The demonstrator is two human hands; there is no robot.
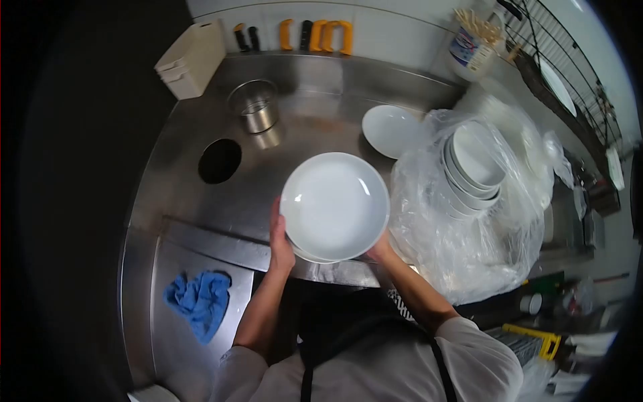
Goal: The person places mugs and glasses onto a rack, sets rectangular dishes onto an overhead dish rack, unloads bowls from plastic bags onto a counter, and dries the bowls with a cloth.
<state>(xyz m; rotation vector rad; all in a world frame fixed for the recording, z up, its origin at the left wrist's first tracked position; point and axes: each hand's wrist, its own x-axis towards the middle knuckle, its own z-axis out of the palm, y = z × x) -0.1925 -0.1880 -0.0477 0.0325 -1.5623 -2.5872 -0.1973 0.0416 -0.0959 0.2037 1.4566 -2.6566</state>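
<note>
A large white bowl (335,206) is held up between both hands over the steel counter, with the rim of at least one more white dish showing just beneath it. My left hand (280,242) grips the left side, thumb at the rim. At the lower right edge my right hand (380,246) holds the bowls, its fingers partly hidden underneath. Behind them on the counter sits another white bowl (390,130). To the right, a stack of white bowls (477,164) stands in or on clear plastic wrapping (462,261).
A steel cylinder (258,114) stands near a round hole (220,161) in the counter (308,134). A blue cloth (199,301) lies at lower left. Orange and black handles (321,35) line the wall. A beige container (193,59) is upper left, a tub of sticks (472,50) upper right.
</note>
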